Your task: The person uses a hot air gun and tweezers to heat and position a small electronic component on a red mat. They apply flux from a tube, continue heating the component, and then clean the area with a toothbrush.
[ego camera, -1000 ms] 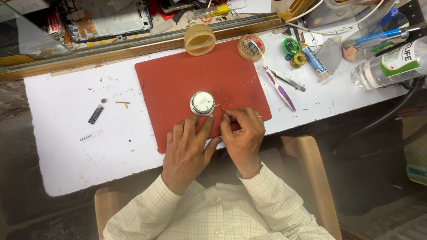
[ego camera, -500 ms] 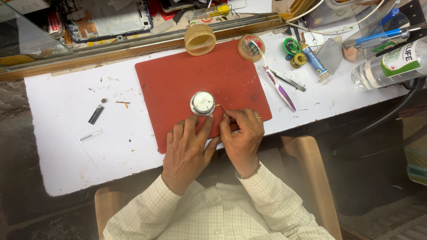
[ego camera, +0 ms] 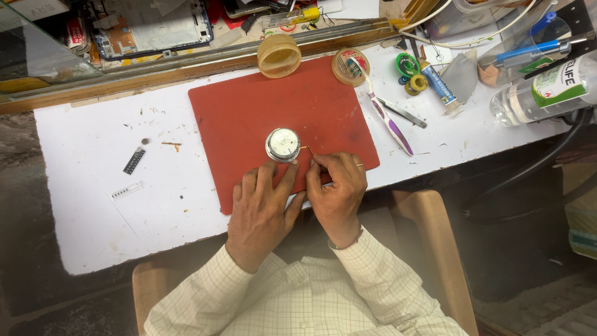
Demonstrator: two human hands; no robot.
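Small round metal watch case (ego camera: 283, 144) sits near the middle of the red mat (ego camera: 249, 106), face up. Left hand (ego camera: 264, 208) lies flat on the mat just below it, fingers (ego camera: 287, 177) spread narrow, tips touching the case's near edge, probably to steady it. Right hand (ego camera: 339, 190) is right beside it, fingers pinched on a thin tool (ego camera: 305, 149) whose tip meets the case's right side; too small to tell what kind. Mat lies on a white desk (ego camera: 93, 205), scuffed, with specks. A round tan lid (ego camera: 279, 55) and a small open parts tin (ego camera: 350, 66) sit at the mat's far edge; a purple toothbrush (ego camera: 388, 118), a tube (ego camera: 438, 83) and a clear plastic bottle (ego camera: 541, 93) lie to the right. Black comb-like strip (ego camera: 134, 160) lies left, well apart. Cluttered shelf (ego camera: 149, 28) behind; wooden chair (ego camera: 435, 249) below.
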